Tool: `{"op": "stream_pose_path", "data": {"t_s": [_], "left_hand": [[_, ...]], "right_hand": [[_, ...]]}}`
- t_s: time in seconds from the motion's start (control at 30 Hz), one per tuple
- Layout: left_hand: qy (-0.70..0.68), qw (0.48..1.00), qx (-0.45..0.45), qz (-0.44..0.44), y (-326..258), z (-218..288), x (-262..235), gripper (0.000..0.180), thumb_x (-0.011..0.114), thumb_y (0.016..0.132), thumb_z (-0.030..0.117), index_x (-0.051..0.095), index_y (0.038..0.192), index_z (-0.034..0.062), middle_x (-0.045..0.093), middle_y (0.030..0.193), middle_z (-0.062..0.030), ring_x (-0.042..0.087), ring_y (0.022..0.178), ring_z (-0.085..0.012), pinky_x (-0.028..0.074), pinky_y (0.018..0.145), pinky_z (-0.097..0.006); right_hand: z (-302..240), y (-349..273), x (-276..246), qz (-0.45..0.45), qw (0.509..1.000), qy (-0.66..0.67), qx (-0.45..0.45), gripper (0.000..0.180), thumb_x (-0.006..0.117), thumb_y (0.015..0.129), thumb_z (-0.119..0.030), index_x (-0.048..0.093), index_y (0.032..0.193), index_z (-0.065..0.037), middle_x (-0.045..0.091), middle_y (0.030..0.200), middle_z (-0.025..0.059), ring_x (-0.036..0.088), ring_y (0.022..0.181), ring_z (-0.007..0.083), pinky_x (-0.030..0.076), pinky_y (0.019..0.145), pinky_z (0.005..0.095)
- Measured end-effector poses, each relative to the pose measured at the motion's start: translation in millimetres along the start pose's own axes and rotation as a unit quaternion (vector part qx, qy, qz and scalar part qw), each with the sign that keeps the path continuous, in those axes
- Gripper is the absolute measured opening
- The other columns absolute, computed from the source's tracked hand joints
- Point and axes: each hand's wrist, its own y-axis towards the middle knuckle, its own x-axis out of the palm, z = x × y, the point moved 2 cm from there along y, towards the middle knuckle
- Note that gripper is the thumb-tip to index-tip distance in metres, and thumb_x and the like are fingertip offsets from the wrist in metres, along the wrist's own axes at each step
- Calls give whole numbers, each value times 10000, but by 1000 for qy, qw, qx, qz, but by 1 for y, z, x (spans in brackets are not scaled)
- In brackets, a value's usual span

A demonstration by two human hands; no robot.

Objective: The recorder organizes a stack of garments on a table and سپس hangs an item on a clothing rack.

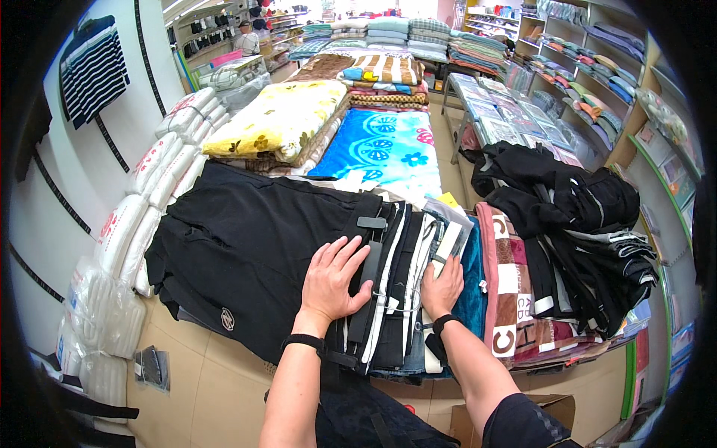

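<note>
My left hand [333,281] lies with its fingers spread on the waist end of black trousers [254,246], beside a dark clip-like bar [373,257]. These trousers stretch out to the left, with a small grey emblem on one leg. My right hand [444,285] rests on the right side of the row, its fingers extended against a white strip [447,243]. Between my hands lie several folded black trousers [396,321] with white stripes, packed side by side. A thin metal hook [399,305] crosses them. I wear dark bands on both wrists.
A pink-edged patterned blanket [502,276] and a heap of black clothing [560,194] are on the right. Beyond lie a blue blanket [388,149] and a yellow floral one [280,116]. White wrapped bundles [123,224] line the left wall; stocked shelves [597,45] stand right.
</note>
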Motion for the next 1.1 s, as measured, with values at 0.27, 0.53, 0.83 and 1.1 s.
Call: {"op": "stream_pose_path", "data": {"t_s": [0.27, 0.53, 0.83, 1.1], "left_hand": [[0, 1000, -2, 1, 0, 0, 0, 618, 721, 844, 358, 660, 1412, 120, 610, 1514, -105, 549, 1390, -350, 399, 1202, -517], [2, 1000, -2, 1, 0, 0, 1, 622, 727, 840, 356, 659, 1415, 130, 610, 1515, -98, 548, 1392, -345, 398, 1204, -516], [2, 1000, -3, -1, 0, 0, 0, 620, 725, 843, 356, 659, 1416, 128, 609, 1517, -99, 544, 1397, -346, 394, 1208, -514], [3, 1000, -4, -2, 0, 1, -1, 620, 721, 846, 358, 658, 1418, 128, 608, 1518, -100, 542, 1400, -347, 390, 1213, -515]], "right_hand": [[0, 0, 0, -1, 1000, 6, -1, 695, 620, 998, -379, 486, 1537, 38, 455, 1627, 256, 375, 1532, 424, 258, 1268, 507], [0, 0, -1, -2, 1000, 5, -1, 700, 623, 996, -381, 484, 1537, 41, 451, 1630, 254, 375, 1531, 420, 261, 1267, 500], [0, 0, -1, -2, 1000, 5, -3, 696, 620, 998, -383, 489, 1533, 43, 454, 1625, 259, 377, 1530, 419, 266, 1265, 500], [0, 1, -1, 4, 1000, 2, -2, 695, 621, 995, -384, 494, 1530, 41, 462, 1620, 258, 384, 1526, 420, 273, 1260, 504]]}}
